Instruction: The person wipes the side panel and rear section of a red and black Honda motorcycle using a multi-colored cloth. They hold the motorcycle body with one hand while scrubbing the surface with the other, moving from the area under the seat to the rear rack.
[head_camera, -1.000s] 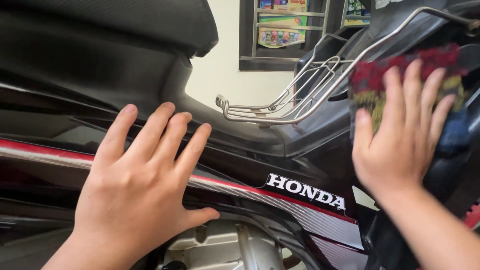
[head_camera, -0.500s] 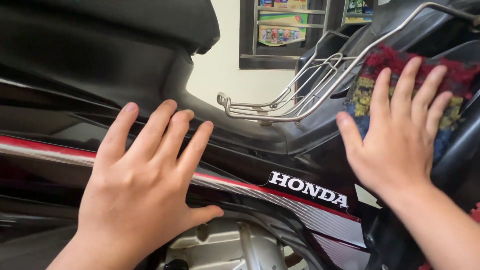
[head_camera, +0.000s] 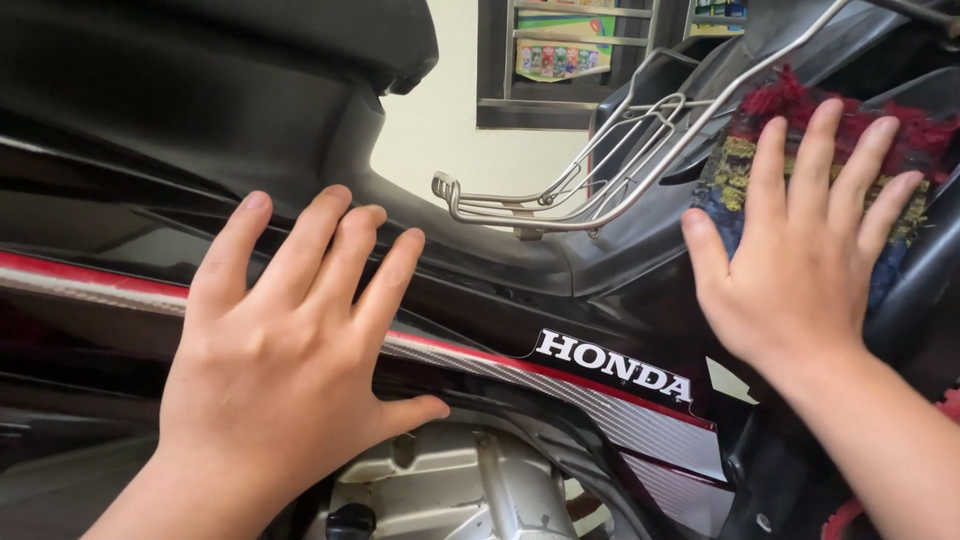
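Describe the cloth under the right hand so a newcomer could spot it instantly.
Start at the black motorcycle body and follow the chrome wire rack to the right. There the right hand presses a shaggy rag flat on the dark panel. It is the only fuzzy thing, patched red, yellow and blue.

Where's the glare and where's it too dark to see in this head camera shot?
Head view: soft glare streaks the glossy side panel above the left hand; the seat underside at top left is nearly black, without detail; the right hand and multicoloured cloth are evenly lit and sharp; the bright wall behind looks washed out.
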